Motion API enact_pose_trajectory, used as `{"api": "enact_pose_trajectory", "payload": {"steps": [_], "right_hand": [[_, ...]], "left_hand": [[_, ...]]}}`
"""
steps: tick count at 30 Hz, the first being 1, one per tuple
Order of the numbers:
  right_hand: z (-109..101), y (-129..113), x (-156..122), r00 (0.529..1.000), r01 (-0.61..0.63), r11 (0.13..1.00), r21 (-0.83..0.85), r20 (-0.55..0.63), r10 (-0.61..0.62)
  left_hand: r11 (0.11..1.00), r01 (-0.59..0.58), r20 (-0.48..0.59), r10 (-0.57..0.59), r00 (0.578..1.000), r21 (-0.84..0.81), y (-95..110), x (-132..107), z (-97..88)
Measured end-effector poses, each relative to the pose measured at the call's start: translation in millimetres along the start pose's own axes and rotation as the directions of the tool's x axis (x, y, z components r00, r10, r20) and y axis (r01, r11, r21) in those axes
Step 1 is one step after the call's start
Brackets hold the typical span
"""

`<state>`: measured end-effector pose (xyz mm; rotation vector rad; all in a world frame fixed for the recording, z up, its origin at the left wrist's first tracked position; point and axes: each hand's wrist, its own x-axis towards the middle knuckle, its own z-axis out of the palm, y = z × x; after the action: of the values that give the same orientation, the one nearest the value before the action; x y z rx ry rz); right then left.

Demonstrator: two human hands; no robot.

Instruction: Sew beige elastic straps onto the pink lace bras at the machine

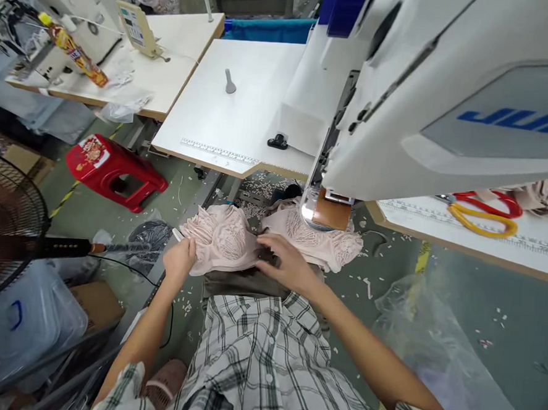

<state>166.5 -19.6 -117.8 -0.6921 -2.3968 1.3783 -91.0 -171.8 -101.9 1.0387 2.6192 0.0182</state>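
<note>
A pale pink lace bra (228, 242) spans the space between my hands, above my lap. My left hand (180, 261) is closed on its left end, where a narrow light strip sticks up past the fingers. At the inner edge of the cup, my right hand (291, 265) has its thumb and forefinger spread apart; I cannot tell whether the fingertips touch the fabric. More pink lace bra pieces (336, 249) lie to the right, below the sewing machine's head (329, 211). How these pieces join the bra at my hands is hidden.
Ahead is a white sewing table (259, 68) with a grey peg (229, 81). Scissors (484, 213) lie at right. A red stool (116, 170), a fan (3, 232) and a plastic box (29, 326) stand at left. Fabric scraps litter the floor; a plastic bag (450, 352) lies right.
</note>
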Motion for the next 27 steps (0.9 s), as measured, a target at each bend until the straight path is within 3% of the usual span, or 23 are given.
{"api": "enact_pose_trajectory", "payload": {"steps": [3,6,8,10,11,12,14,15,16,18,19,20,21,22,23,24,25,26,27], "right_hand": [[20,-28,14,0.951,0.138,0.99,-0.037,0.283,-0.122],[13,-40,11,0.869,0.16,0.986,-0.04,0.48,-0.121],[-13,-51,-4,0.874,0.177,0.983,0.043,0.452,-0.177],[-52,-67,-26,0.912,0.219,0.962,0.164,0.317,-0.261],[-73,-77,-39,0.935,0.21,0.955,0.208,0.243,-0.258],[-94,-86,-52,0.959,0.168,0.957,0.237,0.187,-0.215],[-133,-99,-76,0.981,0.025,0.958,0.285,0.177,-0.078],[-150,-100,-87,0.975,-0.051,0.95,0.309,0.223,-0.021],[-166,-96,-95,0.955,-0.124,0.936,0.328,0.294,0.023],[-195,-74,-105,0.913,-0.259,0.91,0.325,0.391,0.12],[-208,-58,-104,0.911,-0.324,0.902,0.284,0.352,0.216],[-222,-38,-98,0.913,-0.39,0.895,0.217,0.218,0.345],[-236,-18,-89,0.889,-0.452,0.883,0.124,-0.025,0.458],[-250,3,-75,0.807,-0.528,0.849,-0.002,-0.314,0.5],[-264,21,-60,0.68,-0.616,0.781,-0.106,-0.571,0.459],[-278,38,-43,0.571,-0.693,0.703,-0.158,-0.716,0.402],[-291,51,-28,0.511,-0.743,0.644,-0.182,-0.775,0.372],[-304,60,-14,0.489,-0.774,0.602,-0.197,-0.79,0.369],[-315,67,-3,0.49,-0.787,0.581,-0.208,-0.783,0.383]], "left_hand": [[0.978,-0.163,0.07,0.173,0.983,-0.13,37,-36,-12.7],[0.894,-0.334,0.113,0.381,0.918,-0.299,70,-54,-24.5],[0.808,-0.405,0.06,0.472,0.879,-0.427,91,-50,-27.4],[0.656,-0.384,0.083,0.563,0.822,-0.65,117,-41,-25.3],[0.568,-0.295,0.164,0.62,0.767,-0.768,133,-36,-23.2],[0.498,-0.153,0.277,0.683,0.676,-0.854,150,-33,-21.0],[0.458,0.114,0.459,0.774,0.437,-0.882,185,-32,-19.2],[0.453,0.17,0.483,0.795,0.366,-0.875,200,-34,-19.7],[0.436,0.164,0.465,0.811,0.354,-0.885,212,-35,-20.9],[0.399,0.014,0.365,0.826,0.43,-0.917,228,-37,-22.4],[0.401,-0.085,0.314,0.817,0.484,-0.912,233,-38,-21.5],[0.419,-0.174,0.272,0.801,0.534,-0.891,236,-40,-19.0],[0.447,-0.247,0.246,0.785,0.568,-0.86,240,-43,-15.1],[0.477,-0.299,0.237,0.776,0.584,-0.827,243,-48,-10.4],[0.502,-0.333,0.24,0.772,0.588,-0.798,247,-57,-5.6],[0.512,-0.367,0.251,0.785,0.566,-0.776,253,-68,-1.5],[0.505,-0.393,0.264,0.809,0.525,-0.769,260,-81,1.1],[0.476,-0.414,0.265,0.842,0.469,-0.776,267,-95,1.8],[0.398,-0.446,0.252,0.902,0.351,-0.802,275,-109,0.6]]}}
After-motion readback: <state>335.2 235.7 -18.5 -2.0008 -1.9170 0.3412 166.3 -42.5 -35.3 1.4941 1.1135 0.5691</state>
